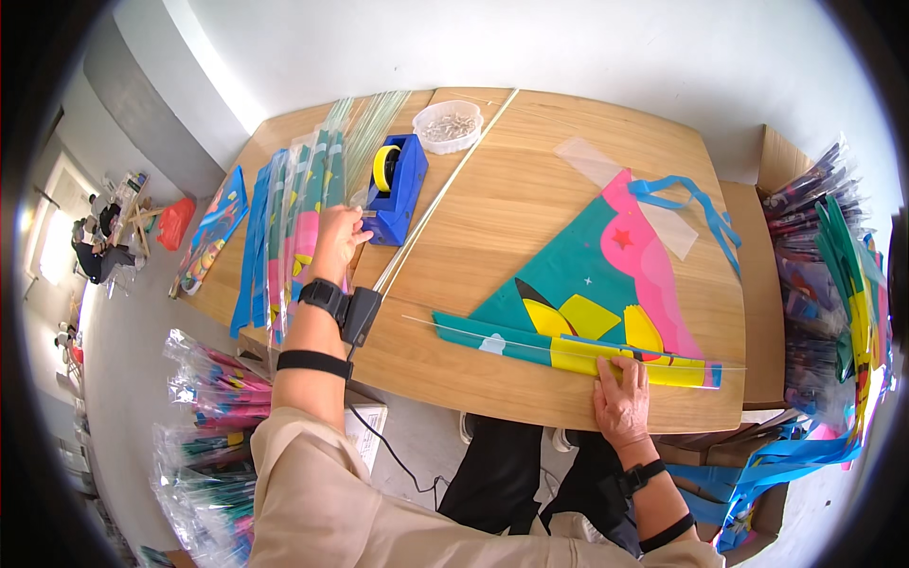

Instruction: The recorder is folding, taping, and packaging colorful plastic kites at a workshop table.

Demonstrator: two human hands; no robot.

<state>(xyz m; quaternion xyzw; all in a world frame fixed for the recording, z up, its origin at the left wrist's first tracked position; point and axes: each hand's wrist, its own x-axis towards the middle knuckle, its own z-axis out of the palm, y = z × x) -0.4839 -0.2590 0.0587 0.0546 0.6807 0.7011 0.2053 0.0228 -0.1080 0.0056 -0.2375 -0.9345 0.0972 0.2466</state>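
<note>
A triangular teal, pink and yellow kite (587, 270) lies on the wooden table in front of me. Along its near edge the sheet is folded into a strip, and a thin rod (431, 320) runs across it, sticking out at the left. My right hand (622, 402) holds this folded edge down, fingertips pressed on the yellow part. To the left, my left hand (339, 232) is closed at the front of a blue tape dispenser (402, 189), pinching the end of the tape. The dispenser carries a roll with a yellow core.
Blue ribbon (696, 194) trails from the kite's tip over clear plastic sheets. A white tub (447, 127) of small pieces stands at the back, near long thin rods (454, 175). Packed kites (308, 189) lie at the left. Boxes of packaged goods (814, 284) stand to the right.
</note>
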